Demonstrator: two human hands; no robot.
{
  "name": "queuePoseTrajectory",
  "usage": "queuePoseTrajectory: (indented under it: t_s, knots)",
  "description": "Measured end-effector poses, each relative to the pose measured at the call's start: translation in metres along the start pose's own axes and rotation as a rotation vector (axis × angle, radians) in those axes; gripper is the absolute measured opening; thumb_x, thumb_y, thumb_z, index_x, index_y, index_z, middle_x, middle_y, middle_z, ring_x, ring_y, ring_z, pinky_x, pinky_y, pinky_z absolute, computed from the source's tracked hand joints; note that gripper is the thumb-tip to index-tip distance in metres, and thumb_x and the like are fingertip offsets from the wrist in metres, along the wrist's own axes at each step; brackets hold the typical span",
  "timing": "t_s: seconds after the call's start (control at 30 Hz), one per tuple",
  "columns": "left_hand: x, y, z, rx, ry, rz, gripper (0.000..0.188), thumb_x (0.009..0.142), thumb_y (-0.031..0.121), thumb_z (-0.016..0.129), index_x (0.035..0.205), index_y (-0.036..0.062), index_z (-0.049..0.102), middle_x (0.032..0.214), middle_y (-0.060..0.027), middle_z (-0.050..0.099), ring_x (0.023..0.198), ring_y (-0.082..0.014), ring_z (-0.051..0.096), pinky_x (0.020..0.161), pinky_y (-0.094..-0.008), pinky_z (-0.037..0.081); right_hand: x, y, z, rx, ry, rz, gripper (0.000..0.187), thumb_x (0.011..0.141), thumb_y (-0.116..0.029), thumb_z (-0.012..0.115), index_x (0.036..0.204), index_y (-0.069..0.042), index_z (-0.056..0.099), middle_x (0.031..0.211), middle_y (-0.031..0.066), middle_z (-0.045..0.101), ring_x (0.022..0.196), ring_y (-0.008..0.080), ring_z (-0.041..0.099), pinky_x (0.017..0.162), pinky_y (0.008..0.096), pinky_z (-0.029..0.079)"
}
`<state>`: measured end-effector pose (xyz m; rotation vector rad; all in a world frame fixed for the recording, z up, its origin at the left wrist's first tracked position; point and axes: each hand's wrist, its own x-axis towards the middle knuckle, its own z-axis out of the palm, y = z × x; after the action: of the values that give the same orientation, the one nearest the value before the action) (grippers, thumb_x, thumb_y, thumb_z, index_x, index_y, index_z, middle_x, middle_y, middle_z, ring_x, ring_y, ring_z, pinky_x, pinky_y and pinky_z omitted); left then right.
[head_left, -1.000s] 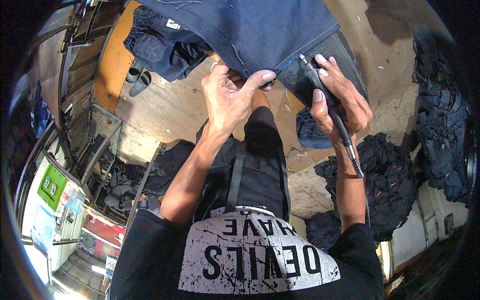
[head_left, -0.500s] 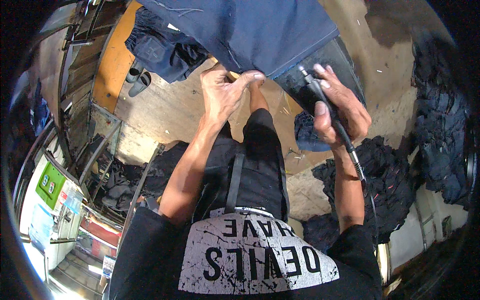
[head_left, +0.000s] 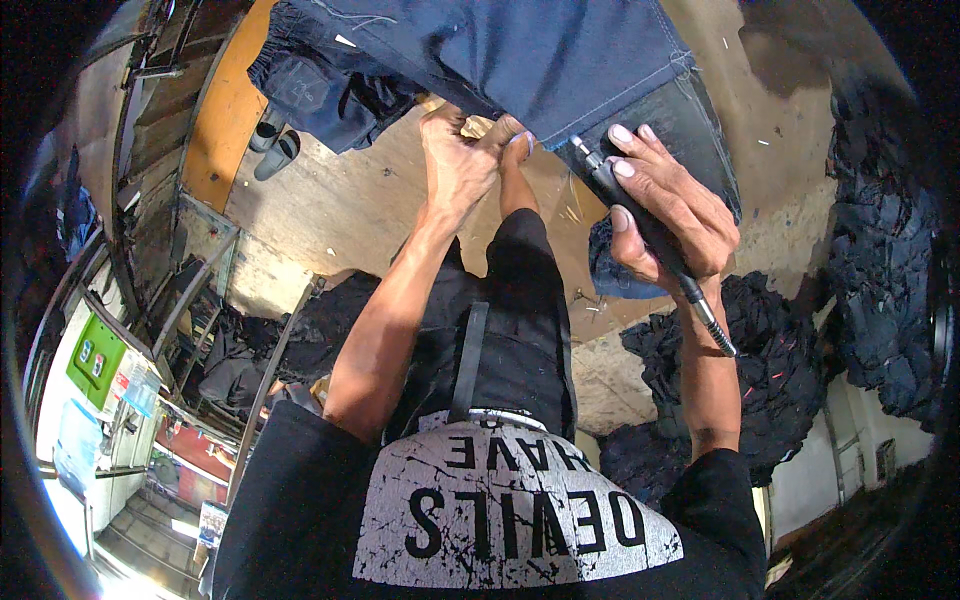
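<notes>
A dark blue piece of clothing [head_left: 560, 60], probably a garment with stitched hems, spreads across the top of the view. My left hand [head_left: 465, 150] pinches its near corner edge between thumb and fingers. In my right hand [head_left: 680, 205] lies a black pen-shaped corded tool [head_left: 645, 210] with a metal tip and a spring-like cable guard. The tool's tip points up and left, close beside the garment's lower edge. From this view I cannot tell whether the tip touches the cloth. Dark cloth or a board surface [head_left: 660, 130] lies under the garment's right part.
Dark folded clothes [head_left: 330, 90] lie at the upper left, near grey sandals [head_left: 278, 155] on the floor. A small blue cloth [head_left: 620, 265] sits below my right hand. Heaps of black fabric [head_left: 750, 380] stand at the right, with more black cloth [head_left: 240, 365] at the lower left.
My right hand has brought the tool's tip left, nearer to the garment's edge. The left hand has shifted slightly up and right, still pinching the cloth. The garment has shifted a little.
</notes>
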<state>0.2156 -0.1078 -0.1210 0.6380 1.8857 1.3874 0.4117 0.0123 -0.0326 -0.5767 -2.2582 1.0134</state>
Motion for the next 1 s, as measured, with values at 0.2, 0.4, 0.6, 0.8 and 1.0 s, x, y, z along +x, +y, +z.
queuePoseTrajectory:
  t_s: [0.2, 0.4, 0.6, 0.8, 1.0]
  knots:
    - [0.0005, -0.0009, -0.0029, 0.113, -0.012, -0.038, 0.018, 0.078, 0.001, 0.088, 0.083, -0.0049, 0.072, 0.075, -0.01, 0.077, 0.065, -0.0145, 0.071, 0.061, -0.0317, 0.056, 0.0004, 0.0004, 0.0012, -0.015, 0.021, 0.009, 0.028, 0.076, 0.001, 0.074, 0.103, 0.007, 0.078, 0.101, 0.023, 0.078, 0.108, 0.0367, 0.078, 0.103, 0.052, 0.061]
    - [-0.0003, -0.0004, -0.0017, 0.015, -0.023, -0.011, 0.019, 0.08, 0.003, 0.088, 0.088, -0.0059, 0.074, 0.079, -0.0106, 0.078, 0.069, -0.0149, 0.073, 0.063, -0.0314, 0.058, -0.0021, 0.002, 0.0005, -0.042, 0.047, 0.027, 0.029, 0.076, 0.001, 0.073, 0.104, 0.009, 0.077, 0.107, 0.0269, 0.078, 0.108, 0.037, 0.078, 0.103, 0.0513, 0.061]
    - [-0.0002, 0.0032, -0.0022, 0.037, -0.054, 0.0, 0.017, 0.083, 0.003, 0.087, 0.092, -0.0052, 0.075, 0.083, -0.0099, 0.08, 0.073, -0.0142, 0.074, 0.067, -0.0315, 0.059, -0.0018, 0.0031, 0.0001, -0.058, 0.092, 0.033, 0.028, 0.077, 0.001, 0.072, 0.104, 0.009, 0.076, 0.109, 0.0283, 0.077, 0.108, 0.0374, 0.078, 0.103, 0.0503, 0.06]
    - [0.0009, 0.0058, -0.0041, 0.129, -0.086, -0.043, 0.014, 0.084, 0.002, 0.086, 0.09, -0.0052, 0.076, 0.084, -0.0094, 0.08, 0.073, -0.0141, 0.074, 0.067, -0.0318, 0.06, -0.0025, 0.0047, -0.0019, -0.089, 0.101, 0.043, 0.029, 0.078, 0.002, 0.071, 0.106, 0.009, 0.074, 0.109, 0.0291, 0.077, 0.108, 0.0381, 0.078, 0.103, 0.052, 0.06]
    - [0.0006, 0.0048, -0.0024, -0.037, -0.039, -0.046, 0.012, 0.084, 0.0, 0.083, 0.088, -0.0058, 0.074, 0.081, -0.0092, 0.078, 0.07, -0.0141, 0.072, 0.065, -0.0321, 0.059, -0.0035, 0.0082, -0.001, -0.078, 0.135, 0.051, 0.03, 0.079, 0.002, 0.072, 0.109, 0.009, 0.074, 0.109, 0.0292, 0.077, 0.11, 0.039, 0.077, 0.104, 0.054, 0.058]
